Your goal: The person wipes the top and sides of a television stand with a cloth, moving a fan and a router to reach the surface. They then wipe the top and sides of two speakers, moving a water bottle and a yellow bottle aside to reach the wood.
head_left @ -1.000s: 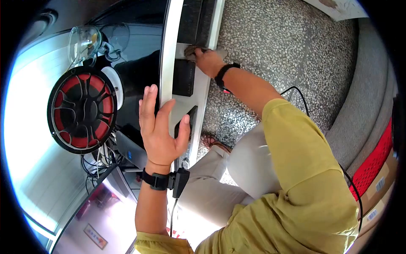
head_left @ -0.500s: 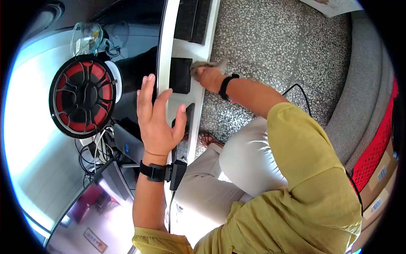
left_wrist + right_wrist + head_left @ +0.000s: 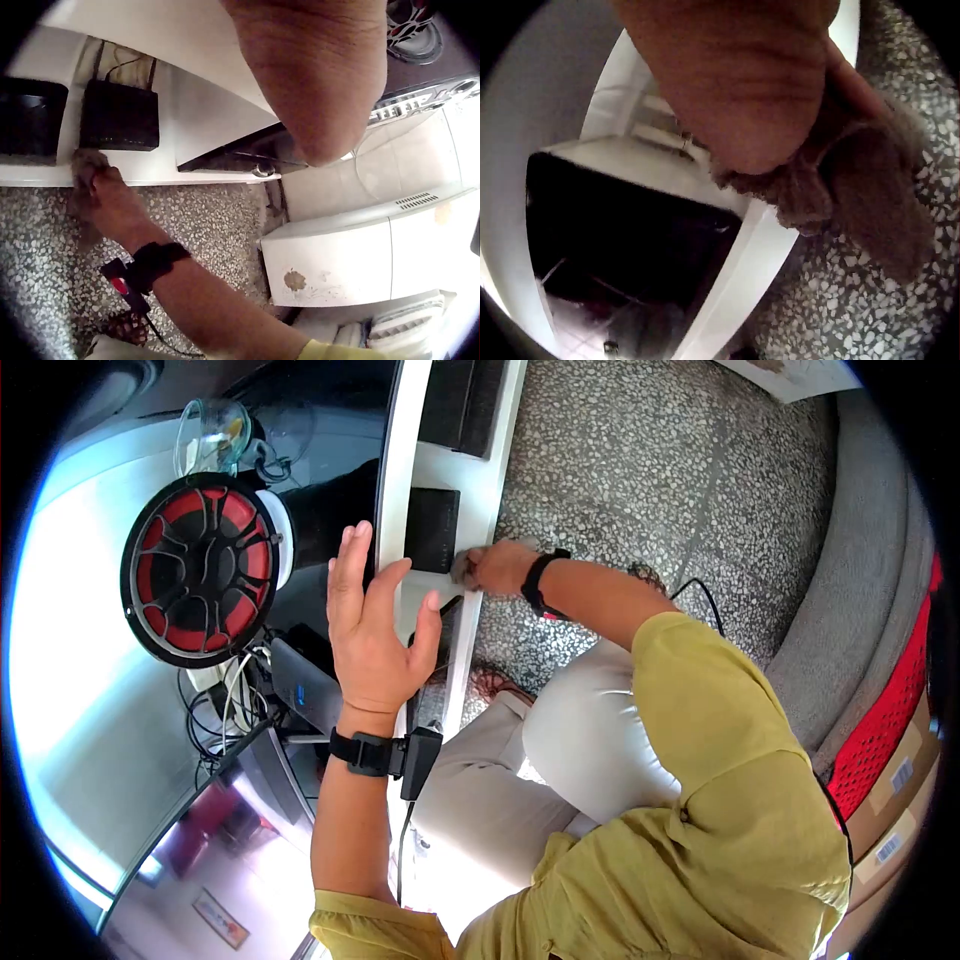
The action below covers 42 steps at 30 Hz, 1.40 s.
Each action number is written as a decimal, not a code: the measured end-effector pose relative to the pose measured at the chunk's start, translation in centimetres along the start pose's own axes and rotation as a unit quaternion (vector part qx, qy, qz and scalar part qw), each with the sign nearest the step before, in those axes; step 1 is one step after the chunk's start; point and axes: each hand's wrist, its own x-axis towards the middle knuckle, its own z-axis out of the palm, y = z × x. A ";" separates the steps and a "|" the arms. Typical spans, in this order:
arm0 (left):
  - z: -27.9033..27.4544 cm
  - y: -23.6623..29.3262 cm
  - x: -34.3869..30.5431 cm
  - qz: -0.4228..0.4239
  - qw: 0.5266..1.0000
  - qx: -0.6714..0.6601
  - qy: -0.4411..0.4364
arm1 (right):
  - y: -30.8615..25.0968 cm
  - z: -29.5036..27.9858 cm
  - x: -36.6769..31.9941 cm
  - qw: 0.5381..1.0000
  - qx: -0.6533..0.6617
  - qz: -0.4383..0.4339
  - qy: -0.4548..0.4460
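My right hand (image 3: 505, 567) grips a bunched grey-brown cloth (image 3: 877, 195) at the front edge of a white shelf (image 3: 478, 488). Part of the cloth hangs loose over the edge in the right wrist view. Just behind the hand, a flat black box-shaped device (image 3: 120, 116) sits on that shelf. My left hand (image 3: 375, 645) is held with straight fingers and the thumb apart, by the white front edge of the black-topped cabinet. Nothing is held in it.
On the cabinet top are a red and black round speaker (image 3: 203, 570), a glass mug (image 3: 212, 440), tangled cables (image 3: 235, 705) and a screen (image 3: 215, 850). Another black device (image 3: 462, 405) lies farther along the shelf. A grey sofa (image 3: 850, 590) stands at the right, across the speckled floor (image 3: 620, 470).
My right hand has slid the cloth along the shelf edge toward my body, from beyond the black device to its near corner. The left hand has kept its place on the cabinet edge.
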 end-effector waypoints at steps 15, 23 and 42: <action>-0.1 -0.1 0.0 -0.004 1.000 -0.010 -0.006 | 11.2 -8.1 -2.7 0.891 0.219 0.346 0.198; -0.5 0.2 0.2 -0.002 1.000 -0.002 -0.020 | 18.5 -11.6 -2.2 0.815 0.265 0.308 0.413; -0.3 0.6 0.5 -0.001 1.000 0.008 -0.014 | 1.5 -2.6 -0.7 0.978 0.163 0.104 -0.077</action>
